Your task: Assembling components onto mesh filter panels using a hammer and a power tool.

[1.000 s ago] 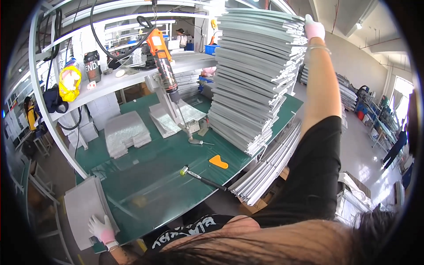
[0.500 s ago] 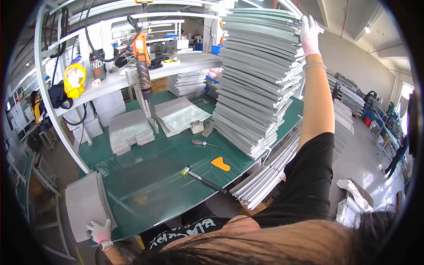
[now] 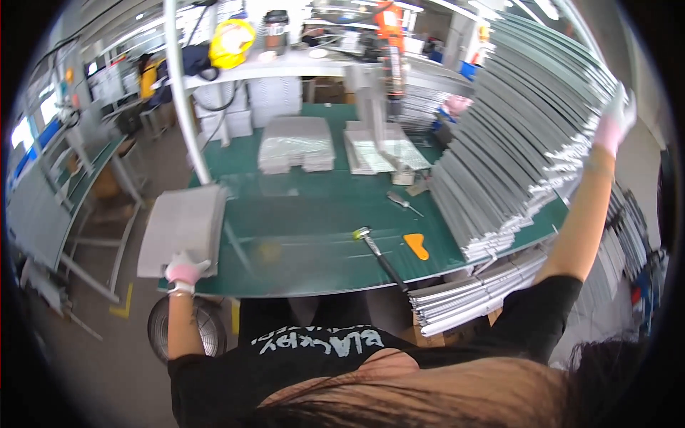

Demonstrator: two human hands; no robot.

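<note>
At the table's near left corner, my left hand [image 3: 187,269], in a pale glove with a pink palm, rests on the near edge of a stack of flat grey sheets [image 3: 182,221]. Its fingers lie over the top sheet with the thumb apart. My right arm is raised and stretched out to the right. The gloved right hand [image 3: 615,121] is against the outer ends of a tall stack of thin grey metal panels [image 3: 514,135], high up, fingers extended and slightly blurred. No panel is visibly separated from that stack.
On the green table [image 3: 307,242] lie a hammer [image 3: 382,257], a yellow scraper [image 3: 416,246] and a screwdriver [image 3: 404,203]. Two sheet piles [image 3: 296,143] stand farther back. An orange power tool [image 3: 391,50] hangs by the shelf [image 3: 285,70]. More panels [image 3: 478,289] lie below the right edge.
My view has swung to the left, so the table and stacks appear shifted right. The left hand stays on the grey sheets, and the right hand stays at the tall stack's outer side.
</note>
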